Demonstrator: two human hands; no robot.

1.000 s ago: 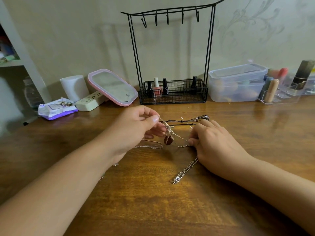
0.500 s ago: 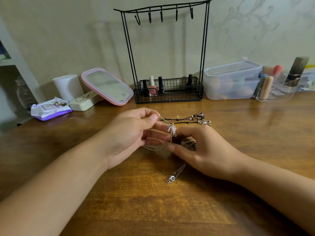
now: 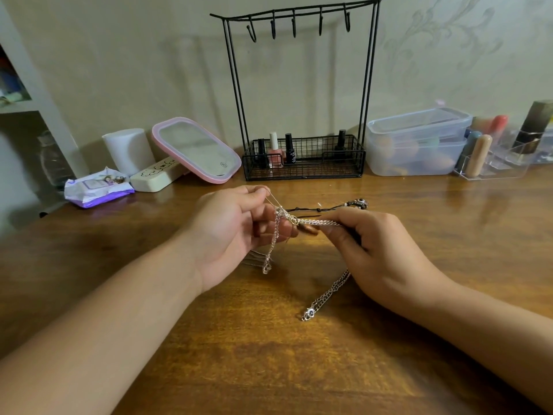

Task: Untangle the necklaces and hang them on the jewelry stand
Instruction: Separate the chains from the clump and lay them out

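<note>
Knot point(image 3: 294, 220) sits between both grips — left hand point(image 3: 236, 232) pinching a thin strand, right hand point(image 3: 368, 250) clasping the silver chain point(image 3: 321, 222) (running rightward) above the worktop point(image 3: 269, 369).

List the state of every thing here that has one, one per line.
jewelry stand: upright, hooks bare
silver chains: tangled, lifted between both hands
left hand: pinches a thin chain
right hand: grips the thicker chain
black cord necklace: lying on the table
mirror: tilted back
plastic box: lid on
</note>
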